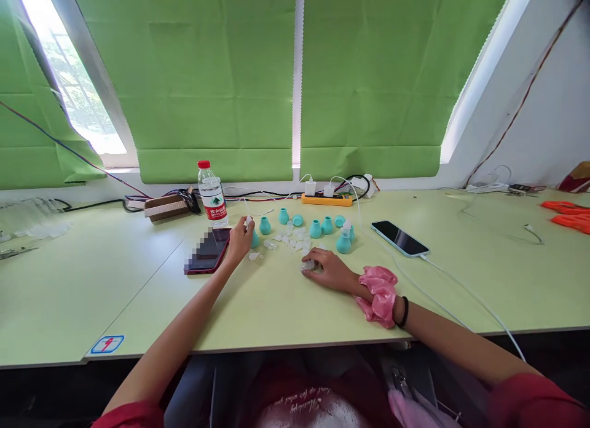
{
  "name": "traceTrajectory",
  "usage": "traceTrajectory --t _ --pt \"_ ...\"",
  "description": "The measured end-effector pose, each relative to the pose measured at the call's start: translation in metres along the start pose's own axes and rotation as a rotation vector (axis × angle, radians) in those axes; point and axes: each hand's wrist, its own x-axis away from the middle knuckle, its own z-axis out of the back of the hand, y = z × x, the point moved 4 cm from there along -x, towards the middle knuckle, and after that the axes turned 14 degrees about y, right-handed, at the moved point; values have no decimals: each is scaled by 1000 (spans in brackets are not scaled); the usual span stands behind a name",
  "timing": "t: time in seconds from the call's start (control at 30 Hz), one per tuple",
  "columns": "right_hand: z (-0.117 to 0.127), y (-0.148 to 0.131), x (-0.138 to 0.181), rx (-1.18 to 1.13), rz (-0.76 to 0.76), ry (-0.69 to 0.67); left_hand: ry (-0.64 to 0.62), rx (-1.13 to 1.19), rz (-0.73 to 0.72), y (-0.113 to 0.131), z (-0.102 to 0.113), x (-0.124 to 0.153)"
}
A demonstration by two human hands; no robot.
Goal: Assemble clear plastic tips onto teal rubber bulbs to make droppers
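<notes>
My left hand [239, 238] is raised slightly off the pale green table [276, 305], fingers closed around a teal rubber bulb [254, 238] with a clear tip pinched at its top. My right hand [329, 269] rests on the table with fingers curled over a small clear plastic piece [307, 265]. Between the hands lies a scatter of clear plastic tips [292, 238]. Several more teal bulbs [315, 229] stand behind them. A pink scrunchie [380, 293] and a black band sit on my right wrist.
A phone in a dark red case [208, 251] lies left of my left hand, a water bottle [212, 195] behind it. A charging phone [400, 238] lies to the right, its white cable trailing to the table's front edge. A yellow power strip [327, 199] sits at the back.
</notes>
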Motion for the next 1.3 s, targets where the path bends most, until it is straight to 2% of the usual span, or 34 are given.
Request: traceTrajectory --t 0.1,0.2,0.3,0.37,0.43,0.5,0.6,0.7,0.93,1.17,1.3 --pt "0 7 -2 15 -18 80 -14 -24 1 -2 -3 3" --pt "0 14 -4 40 -15 131 70 6 -42 1 0 6" --pt "-1 19 -5 74 -11 142 248 22 -190 16 12 12" --pt "-2 20 -5 93 -10 136 266 14 -339 32 14 20" --pt "-3 21 -5 102 3 112 123 4 -492 46 6 33" --pt "-4 21 -6 108 17 82 -114 -22 -601 55 -10 50" --pt "-4 20 -6 118 11 56 -402 -115 -636 53 -33 69" --pt "-3 19 -6 128 -10 56 -528 -175 -655 44 -41 74" --pt "4 20 -6 137 -85 94 -515 -107 -609 43 -36 63" --pt "4 17 -5 4 -57 116 -462 48 -540 46 -37 62" --pt "3 16 -5 2 -70 128 -425 17 -572 46 -39 65"
